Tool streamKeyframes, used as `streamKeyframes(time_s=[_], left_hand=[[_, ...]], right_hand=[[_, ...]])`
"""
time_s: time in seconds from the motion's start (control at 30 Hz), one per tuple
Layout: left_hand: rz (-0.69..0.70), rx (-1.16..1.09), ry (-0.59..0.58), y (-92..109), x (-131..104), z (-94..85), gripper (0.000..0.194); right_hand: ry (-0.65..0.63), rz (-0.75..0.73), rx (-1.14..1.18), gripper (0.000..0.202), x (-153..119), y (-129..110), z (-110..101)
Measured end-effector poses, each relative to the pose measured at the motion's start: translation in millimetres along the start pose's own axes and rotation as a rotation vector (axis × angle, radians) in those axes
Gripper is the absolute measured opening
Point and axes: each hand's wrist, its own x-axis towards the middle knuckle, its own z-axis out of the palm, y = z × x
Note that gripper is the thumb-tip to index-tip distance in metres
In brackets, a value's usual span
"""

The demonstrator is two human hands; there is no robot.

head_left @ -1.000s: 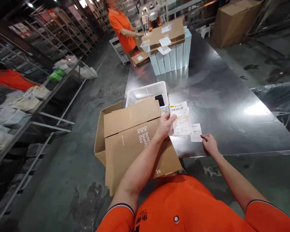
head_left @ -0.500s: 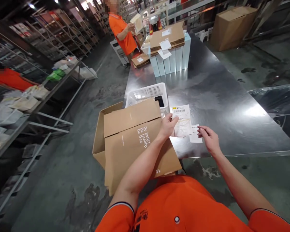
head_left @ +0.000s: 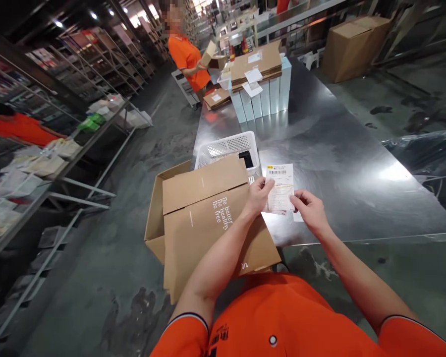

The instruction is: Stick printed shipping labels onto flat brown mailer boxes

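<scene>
A white printed label sheet (head_left: 280, 184) with a yellow mark and a barcode is held above the metal table (head_left: 330, 163). My left hand (head_left: 259, 196) pinches its left edge, and my right hand (head_left: 307, 209) grips its lower right edge. Under my right hand, part of a smaller white paper (head_left: 297, 216) shows on the table. My left forearm crosses a folded brown cardboard box (head_left: 193, 223) with white lettering, which lies over an open carton. Behind the cardboard stands a white perforated basket (head_left: 226, 145) with a black object (head_left: 246, 159) in it.
Light blue boxes (head_left: 263, 101) carry flat brown cartons (head_left: 256, 64) and papers at the table's far end. A person in orange (head_left: 186, 57) stands beyond, holding a small box. Another person is at the left shelf (head_left: 65, 168). A large carton (head_left: 351, 49) is on the floor, back right.
My right hand has moved left from the small paper to the label sheet and taken its edge. The person beyond the table has tilted the small box they hold.
</scene>
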Motion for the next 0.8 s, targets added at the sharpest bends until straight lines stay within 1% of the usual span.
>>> streamKeyframes(time_s=[0.1,0.27,0.4,0.57,0.63,0.7,0.8], left_hand=[[0.023,0.011,0.006,0.8,0.0,-1.0,0.038],[0.042,0.071,0.017,-2.9,1.7,-2.9,0.037],[0.035,0.093,0.018,-3.5,1.8,-2.3,0.038],[0.035,0.11,0.013,-1.5,0.5,0.0,0.04],[0.048,0.12,0.02,-3.5,1.0,-0.5,0.039],[0.061,0.123,0.022,-6.9,2.1,-1.5,0.036],[0.061,0.154,0.026,-11.5,3.3,-2.3,0.033]], right_hand=[[0.007,0.005,0.01,0.032,-0.9,0.5,0.9],[0.003,0.011,0.025,0.03,-3.1,-0.1,-0.5],[-0.029,0.005,0.001,0.024,-4.3,-0.8,-3.6],[-0.029,0.014,0.003,0.022,-3.6,4.1,-6.1],[-0.044,0.017,0.023,0.025,-2.5,8.6,-7.5],[-0.057,0.02,0.066,0.033,-1.6,13.6,-9.3],[-0.02,0.037,0.146,0.044,-2.8,17.5,-10.2]])
